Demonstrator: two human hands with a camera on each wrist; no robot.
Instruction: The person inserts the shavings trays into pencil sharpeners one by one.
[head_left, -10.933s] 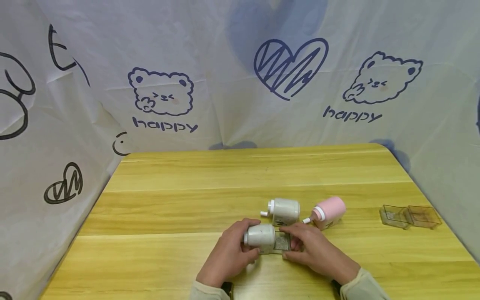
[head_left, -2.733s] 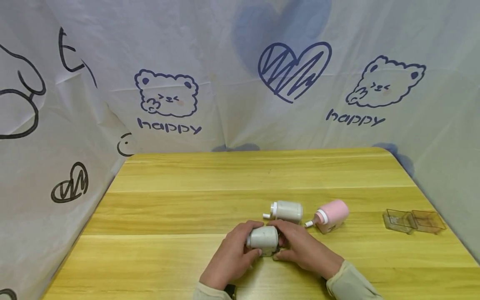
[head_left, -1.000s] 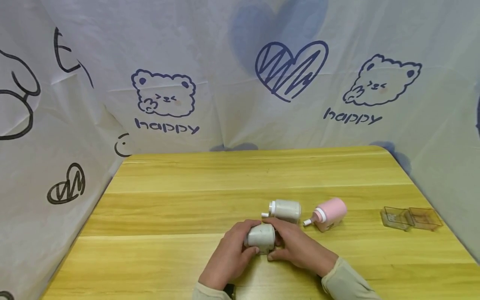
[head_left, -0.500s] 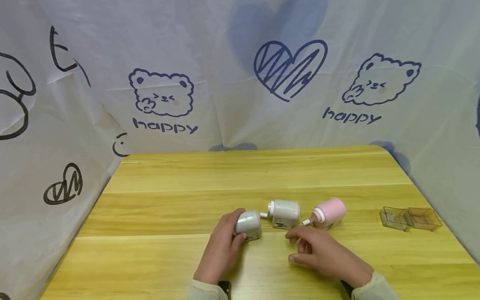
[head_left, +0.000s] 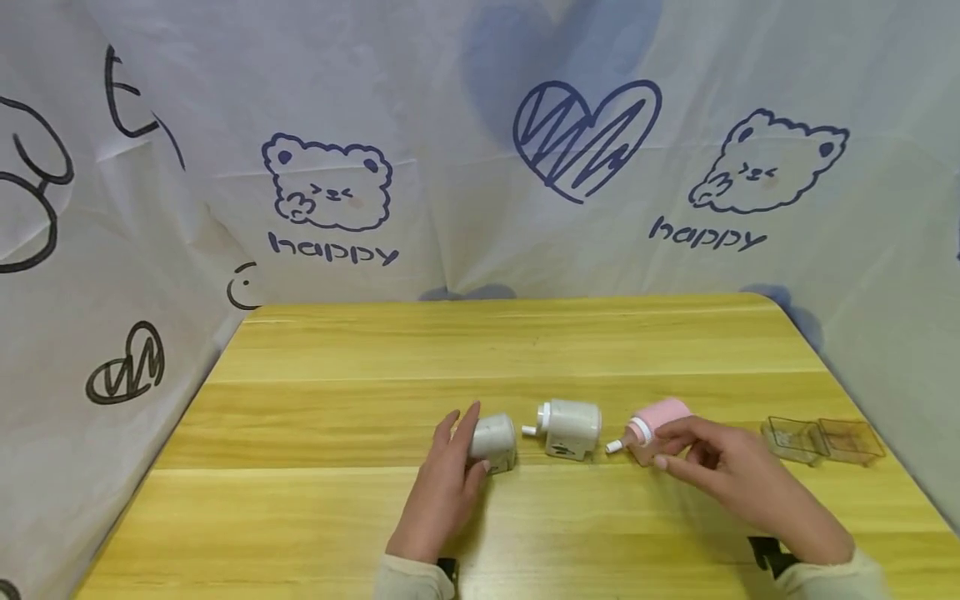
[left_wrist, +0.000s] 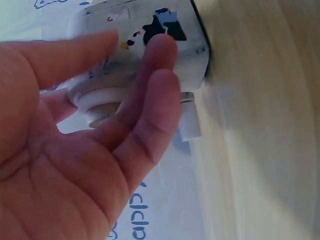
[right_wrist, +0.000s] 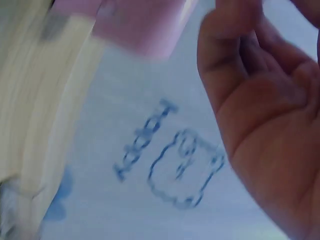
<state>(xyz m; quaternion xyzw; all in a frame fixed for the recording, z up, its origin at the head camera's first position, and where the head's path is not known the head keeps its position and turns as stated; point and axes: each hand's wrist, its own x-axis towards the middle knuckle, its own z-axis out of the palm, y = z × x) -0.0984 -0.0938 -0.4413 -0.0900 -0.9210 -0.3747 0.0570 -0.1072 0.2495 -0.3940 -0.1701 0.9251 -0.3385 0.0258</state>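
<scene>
A white hand-crank pencil sharpener stands beside my left hand. The fingers lie extended along its crank side, thumb near its front. In the left wrist view the fingers are loose before the printed sharpener body, with a white crank knob below. A second white sharpener stands in the middle, its crank facing left. To the right, my right hand hovers at a pink sharpener, fingers bent and apart from the thumb. The right wrist view shows a gap between that hand and the pink body.
Two small transparent open drawers, one greyish and one brownish, sit side by side at the right of the wooden table. White cloth with drawings hangs behind and at both sides.
The drawer partly out of the left white sharpener was pushed in. That sharpener moved left and back, and the left fingers have loosened from it. My right hand left it and moved right to the pink one.
</scene>
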